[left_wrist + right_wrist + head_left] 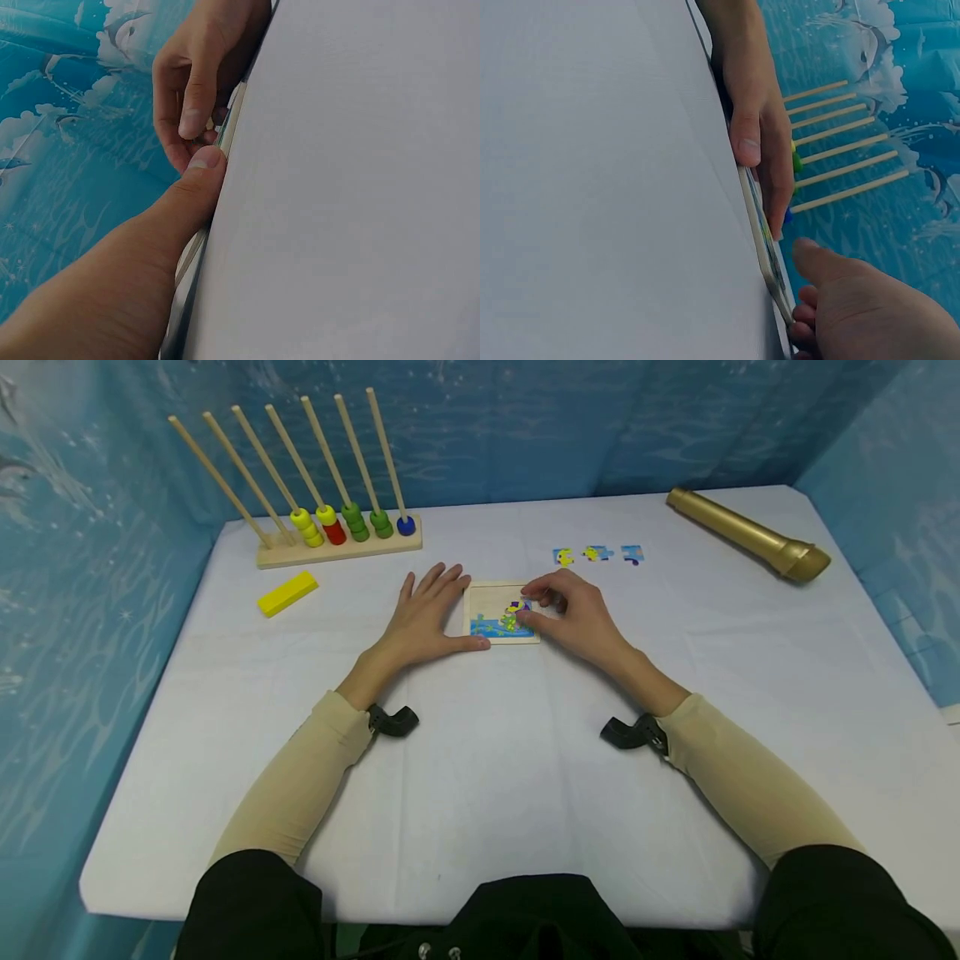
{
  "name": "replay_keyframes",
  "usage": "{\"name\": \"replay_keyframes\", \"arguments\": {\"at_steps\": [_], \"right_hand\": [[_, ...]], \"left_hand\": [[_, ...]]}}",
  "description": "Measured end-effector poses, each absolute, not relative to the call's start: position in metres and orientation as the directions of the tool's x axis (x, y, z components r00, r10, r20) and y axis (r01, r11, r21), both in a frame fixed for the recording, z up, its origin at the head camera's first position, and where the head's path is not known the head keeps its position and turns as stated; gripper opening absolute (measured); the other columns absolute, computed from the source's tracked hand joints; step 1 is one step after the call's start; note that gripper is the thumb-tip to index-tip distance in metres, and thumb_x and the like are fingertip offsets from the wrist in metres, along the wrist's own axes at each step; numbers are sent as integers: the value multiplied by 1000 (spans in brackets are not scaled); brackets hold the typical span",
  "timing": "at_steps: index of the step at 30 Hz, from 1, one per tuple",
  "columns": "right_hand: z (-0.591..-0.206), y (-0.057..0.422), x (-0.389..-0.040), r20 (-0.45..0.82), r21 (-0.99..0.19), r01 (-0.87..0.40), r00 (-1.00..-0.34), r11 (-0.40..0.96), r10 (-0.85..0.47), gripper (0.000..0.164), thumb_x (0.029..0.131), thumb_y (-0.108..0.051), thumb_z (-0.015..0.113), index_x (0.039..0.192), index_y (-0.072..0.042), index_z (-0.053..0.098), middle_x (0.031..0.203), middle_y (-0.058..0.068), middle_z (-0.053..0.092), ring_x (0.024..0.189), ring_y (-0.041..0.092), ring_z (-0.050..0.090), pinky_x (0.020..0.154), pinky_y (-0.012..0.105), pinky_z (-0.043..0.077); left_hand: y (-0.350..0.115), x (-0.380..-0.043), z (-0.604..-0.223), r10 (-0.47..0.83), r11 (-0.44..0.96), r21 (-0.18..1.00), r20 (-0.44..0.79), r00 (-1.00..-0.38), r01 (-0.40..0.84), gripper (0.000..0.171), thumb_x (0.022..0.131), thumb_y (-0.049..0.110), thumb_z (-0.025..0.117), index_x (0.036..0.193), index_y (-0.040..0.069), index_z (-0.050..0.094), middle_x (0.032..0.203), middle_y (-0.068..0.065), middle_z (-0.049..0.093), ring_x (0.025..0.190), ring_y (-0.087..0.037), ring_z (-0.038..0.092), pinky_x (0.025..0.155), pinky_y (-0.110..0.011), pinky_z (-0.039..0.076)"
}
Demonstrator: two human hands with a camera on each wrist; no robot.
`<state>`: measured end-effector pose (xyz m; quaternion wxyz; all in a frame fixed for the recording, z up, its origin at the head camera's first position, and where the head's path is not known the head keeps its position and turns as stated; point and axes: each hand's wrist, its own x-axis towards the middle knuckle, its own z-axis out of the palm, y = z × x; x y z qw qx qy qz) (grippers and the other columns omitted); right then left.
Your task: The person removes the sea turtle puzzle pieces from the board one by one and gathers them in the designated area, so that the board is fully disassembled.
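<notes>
A small wooden puzzle tray (487,596) lies mid-table, part filled with blue sea pieces along its lower side. At its right, a colourful fish picture piece (514,614) shows beneath my right thumb. My left hand (426,618) is spread flat at the tray's left edge, its thumb along the near left corner. Over the tray's right edge, my right hand (573,614) has its thumb reaching across the picture and its other fingers loosely bent. A gap separates that thumb from the fingers in the right wrist view, where the tray (756,232) is seen edge-on.
Three loose puzzle pieces (597,553) lie in a row beyond my right hand. At the back left stands a wooden peg rack (345,552) with coloured beads; a yellow block (288,593) lies before it. A gold microphone-shaped object (742,533) rests at the back right.
</notes>
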<state>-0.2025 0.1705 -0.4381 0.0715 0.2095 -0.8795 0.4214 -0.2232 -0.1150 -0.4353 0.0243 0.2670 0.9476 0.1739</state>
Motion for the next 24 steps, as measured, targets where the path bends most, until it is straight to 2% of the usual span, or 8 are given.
{"name": "replay_keyframes", "arguments": {"at_steps": [2,4,9,15,24], "right_hand": [[-438,168,-202,304,-679,-453,-890,578,-340,44,87,-28,89,124,-8,75,113,8,65,99,22,56,87,35,43],[-438,166,-202,301,-650,-469,-882,598,-363,46,86,-29,90,124,-8,75,115,10,63,102,23,56,90,38,43],[-435,165,-200,283,-645,-453,-890,616,-358,36,91,-22,85,123,-8,76,117,11,62,103,25,56,92,41,44],[-432,166,-200,242,-661,-423,-902,619,-358,32,95,-18,80,126,-9,74,119,11,64,106,25,55,93,42,44],[-429,171,-200,262,-661,-410,-911,629,-319,30,95,-5,70,125,-4,74,119,14,62,100,25,58,85,37,48]], "left_hand": [[-115,-223,-436,514,798,340,47,-856,498,110,84,75,72,168,19,29,177,-1,20,166,-24,5,131,-59,-6],[-115,-223,-436,514,797,340,49,-856,498,110,84,75,72,168,19,29,177,-2,20,166,-24,5,131,-59,-6],[-115,-224,-437,512,798,341,51,-858,497,110,83,76,72,168,19,30,177,-2,20,166,-24,5,131,-58,-6],[-115,-224,-436,510,800,342,44,-859,493,110,84,75,72,168,19,30,177,-2,20,166,-25,6,131,-59,-6],[-115,-223,-435,507,801,344,42,-861,489,111,84,75,72,168,19,29,177,-2,20,166,-25,6,131,-58,-6]]}}
